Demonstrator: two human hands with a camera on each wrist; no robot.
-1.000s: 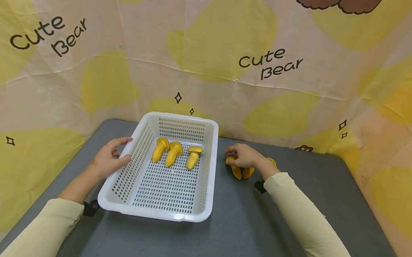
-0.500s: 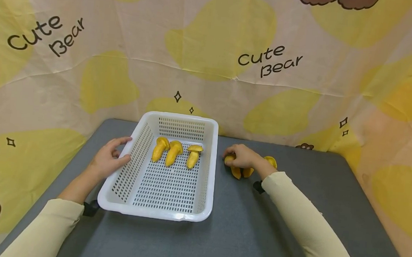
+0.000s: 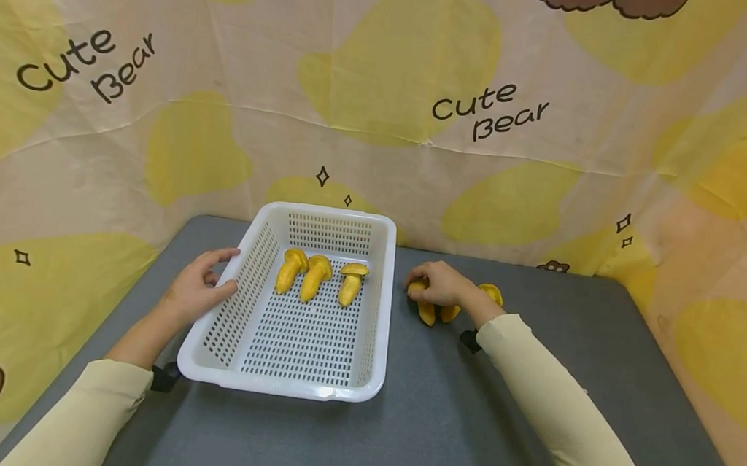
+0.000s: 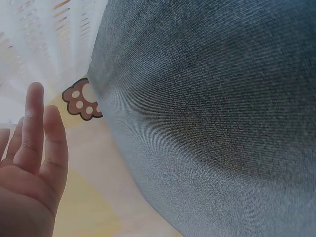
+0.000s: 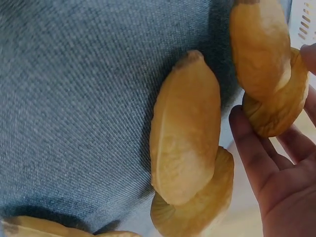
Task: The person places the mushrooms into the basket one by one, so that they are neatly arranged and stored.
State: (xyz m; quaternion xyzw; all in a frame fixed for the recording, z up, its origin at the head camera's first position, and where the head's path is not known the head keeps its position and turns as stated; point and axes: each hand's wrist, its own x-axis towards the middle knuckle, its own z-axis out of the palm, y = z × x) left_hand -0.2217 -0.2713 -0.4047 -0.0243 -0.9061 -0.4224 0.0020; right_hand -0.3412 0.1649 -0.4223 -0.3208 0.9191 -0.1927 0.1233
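Note:
My right hand [image 3: 446, 284] grips a yellow mushroom [image 5: 260, 49] by its cap, thumb on one side and fingers on the other. Its stem hangs toward me, on or just above the table. Close by lies a second mushroom [image 5: 186, 131], partly covered by the hand in the head view. A third mushroom [image 3: 492, 293] lies behind the right wrist. My left hand [image 3: 194, 293] rests against the left rim of a white perforated basket [image 3: 377, 350], fingers extended. Inside the basket lie three mushrooms: the left one [image 3: 288, 270], the middle one [image 3: 316, 280] and the right one [image 3: 350, 285].
The basket stands on a grey cloth-covered table [image 3: 278, 438]. A printed yellow and cream curtain [image 3: 384, 102] hangs behind the table and along its sides.
The right hand stays at the mushroom; its stem has shifted slightly to the left. The left hand and the basket have not moved.

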